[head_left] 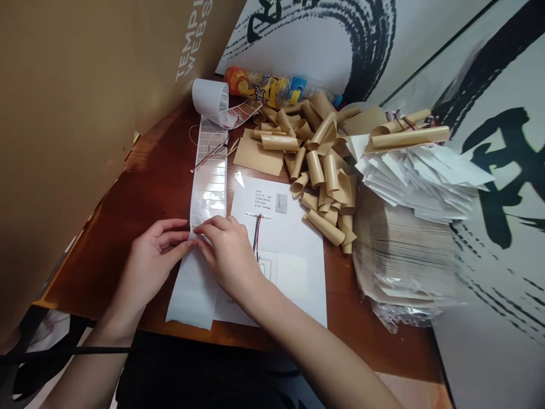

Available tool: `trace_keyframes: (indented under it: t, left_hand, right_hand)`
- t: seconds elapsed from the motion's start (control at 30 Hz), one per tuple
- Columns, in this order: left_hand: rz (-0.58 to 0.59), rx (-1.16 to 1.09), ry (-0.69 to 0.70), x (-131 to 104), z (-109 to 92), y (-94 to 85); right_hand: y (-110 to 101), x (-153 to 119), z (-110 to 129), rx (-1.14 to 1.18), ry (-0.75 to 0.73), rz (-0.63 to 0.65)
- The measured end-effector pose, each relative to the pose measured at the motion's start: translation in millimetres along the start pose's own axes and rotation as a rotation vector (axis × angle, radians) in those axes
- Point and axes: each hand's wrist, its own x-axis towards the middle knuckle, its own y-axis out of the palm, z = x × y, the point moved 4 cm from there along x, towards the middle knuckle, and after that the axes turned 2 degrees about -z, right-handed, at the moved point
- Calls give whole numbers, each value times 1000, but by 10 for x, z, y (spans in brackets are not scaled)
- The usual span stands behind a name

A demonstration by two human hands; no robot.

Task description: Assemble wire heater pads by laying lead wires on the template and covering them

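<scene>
A strip of clear labels on pale backing (208, 182) runs down the table from a white roll (207, 97). My left hand (155, 255) is at the strip's left edge, thumb and fingertips closed on that edge. My right hand (227, 247) lies over the strip, its thumb and forefinger pinched at the same edge, touching my left fingertips. Whether a small label is between the fingers is hidden. Beside the strip, under my right forearm, lies a white printed sheet (298, 227) with a red and black wire (258, 233) taped on it.
Rolled brown paper pieces (315, 167) are heaped behind the sheet, near flat brown sheets (258, 156). Loose thin wires (210, 156) cross the strip. Plastic bottles (272, 88) lie at the back. A tall paper stack (400, 250) stands right; a cardboard box (68, 125) stands left.
</scene>
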Motion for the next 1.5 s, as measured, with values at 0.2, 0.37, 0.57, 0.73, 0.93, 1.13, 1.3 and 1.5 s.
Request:
trace_keyframes:
  t: [0.2,0.37,0.57,0.73,0.93,1.13,1.3,1.5]
  left_hand:
    - [13,96,57,-20,42,11]
    - [-2,111,141,-27,9,45]
    - [6,155,210,-42,-55,67]
    - [19,226,244,-26,-37,45]
    - [10,284,258,-34,-36,43]
    - [12,320,264,-43,-53,45]
    - [32,334,273,-66,-72,38]
    - [103,413,271,-135,-129,32]
  right_hand:
    - [35,11,8,-70,-29,12]
    - [81,8,9,-115,-53,2]
    - [84,2,13,-122,-47,-26]
    - [61,37,-21,-70,-15,3]
    - [8,104,-32,-1,16,44]
    - [-32,144,-75,196,127,68]
    - [-43,147,-103,292,152,78]
    - [-57,142,-145,379,163,63]
